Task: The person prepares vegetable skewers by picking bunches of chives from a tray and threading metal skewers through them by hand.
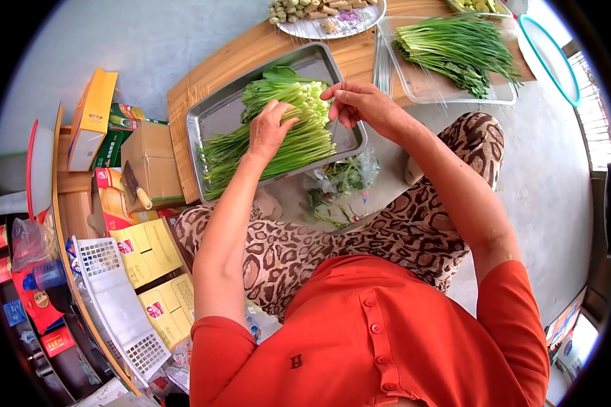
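Observation:
A large bunch of long green garlic chives [271, 146] lies in a grey metal tray [216, 102], pale stem ends toward the right. Broad green leaves [278, 73] rest at the bunch's upper edge. Over the middle of the bunch is my left hand [268, 132], its fingers apart and touching or just above the stalks. My right hand [366, 108] is at the tray's right side, beside the pale ends. Its fingers are curled with the tips together; whatever may be between them is too small to make out.
A clear plastic tray [414, 91] holds more greens [458, 51] on the wooden table [265, 37]. A plate [312, 28] of brownish pieces stands behind. Below, a plastic bag [343, 180] holds leafy scraps. Boxes [149, 149] and a wooden-handled knife [137, 190] are at left.

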Motion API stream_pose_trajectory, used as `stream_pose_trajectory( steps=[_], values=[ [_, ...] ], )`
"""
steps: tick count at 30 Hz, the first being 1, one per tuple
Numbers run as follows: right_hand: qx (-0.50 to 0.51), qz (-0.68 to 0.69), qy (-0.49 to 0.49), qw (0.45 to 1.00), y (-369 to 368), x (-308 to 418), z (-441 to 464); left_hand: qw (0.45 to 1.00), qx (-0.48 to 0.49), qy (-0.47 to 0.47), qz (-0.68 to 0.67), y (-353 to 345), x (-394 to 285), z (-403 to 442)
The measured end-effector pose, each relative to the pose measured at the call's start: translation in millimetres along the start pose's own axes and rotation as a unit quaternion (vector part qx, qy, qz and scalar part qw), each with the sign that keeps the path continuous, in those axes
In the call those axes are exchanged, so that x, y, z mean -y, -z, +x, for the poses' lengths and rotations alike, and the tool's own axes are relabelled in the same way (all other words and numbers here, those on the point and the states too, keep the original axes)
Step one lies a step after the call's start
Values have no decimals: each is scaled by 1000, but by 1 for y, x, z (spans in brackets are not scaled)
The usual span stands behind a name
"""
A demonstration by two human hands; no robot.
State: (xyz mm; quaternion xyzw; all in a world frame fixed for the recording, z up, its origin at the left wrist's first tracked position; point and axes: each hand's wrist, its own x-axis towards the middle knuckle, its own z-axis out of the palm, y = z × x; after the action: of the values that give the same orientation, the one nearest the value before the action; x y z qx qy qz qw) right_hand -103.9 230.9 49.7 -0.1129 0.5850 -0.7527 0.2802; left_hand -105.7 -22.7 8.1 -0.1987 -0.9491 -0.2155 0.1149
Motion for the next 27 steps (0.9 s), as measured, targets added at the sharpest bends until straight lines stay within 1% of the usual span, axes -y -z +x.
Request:
stream_pose_trajectory(
  steps=[5, 7, 8, 9, 11, 13, 15, 17, 19, 21, 22, 23, 25, 27],
  values=[
    [0, -5, -2, 1000, 0, 1, 1, 999, -29, 1, -31, 0, 6, 2],
    [1, -11, 2, 1000, 0, 0, 1, 993, -82, 15, -81, 8, 12, 6],
    [1, -10, 2, 1000, 1, 0, 1, 988, -102, 45, -106, 15, 13, 7],
    [-1, -14, 0, 1000, 1, 1, 0, 974, -100, 114, -169, 22, 19, 7],
    [0, -17, 0, 1000, 1, 1, 1, 959, -153, 144, -188, 48, 27, 9],
    [-10, -24, 6, 1000, 1, 1, 0, 912, -207, 194, -297, 79, 29, 11],
    [-24, -24, 9, 999, -1, 1, 0, 879, -283, 171, -345, 112, 41, 11],
    [-37, -24, 12, 999, -2, 1, 1, 839, -371, 127, -378, 150, 39, 14],
    [-78, -52, 37, 995, -2, 0, 0, 814, -406, 86, -406, 192, 18, 9],
    [-81, -42, 48, 995, -3, 0, 1, 830, -411, 76, -370, 219, -12, 2],
    [-84, -43, 50, 994, -2, 1, 1, 847, -402, 97, -334, 224, -31, -2],
    [-86, -44, 53, 994, -2, 3, 1, 846, -406, 96, -331, 220, -37, -8],
    [-81, -45, 55, 994, -5, 5, -2, 864, -307, 107, -384, 205, -46, -18],
    [-69, -55, 70, 994, -7, 3, -7, 836, -173, 177, -490, 178, -63, -30]
  ],
)
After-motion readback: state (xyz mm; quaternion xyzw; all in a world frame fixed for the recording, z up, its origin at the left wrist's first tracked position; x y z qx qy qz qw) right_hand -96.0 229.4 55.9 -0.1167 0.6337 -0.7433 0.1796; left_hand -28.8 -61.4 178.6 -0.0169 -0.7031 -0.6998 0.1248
